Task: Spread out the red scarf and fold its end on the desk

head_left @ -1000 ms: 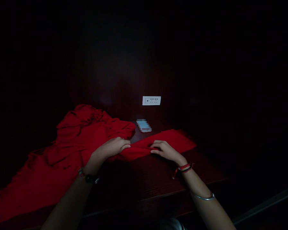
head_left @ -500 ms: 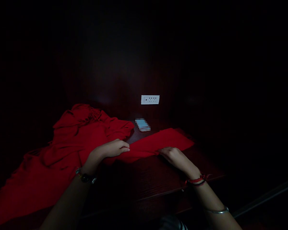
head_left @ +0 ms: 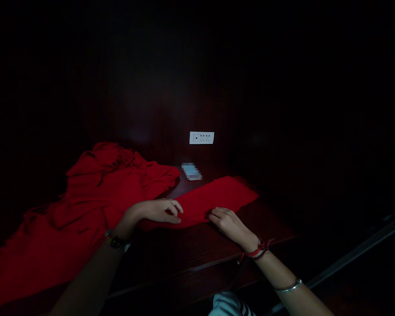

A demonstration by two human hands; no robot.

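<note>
A bunched heap of fringed red fabric [head_left: 108, 188] blocks the left side of the dark reddish-brown wooden worktop [head_left: 191, 252]. A flat red fabric band [head_left: 222, 195] crosses the middle, low enough to pass over; the left hand [head_left: 164, 211] and the right hand [head_left: 226, 223] bar its near side, with a gap between them. Behind it, a pale blue rectangular object [head_left: 191, 171] narrows the way to the dark wall [head_left: 171, 118]. Bare wood leaves room between the forearms [head_left: 279, 268]
</note>
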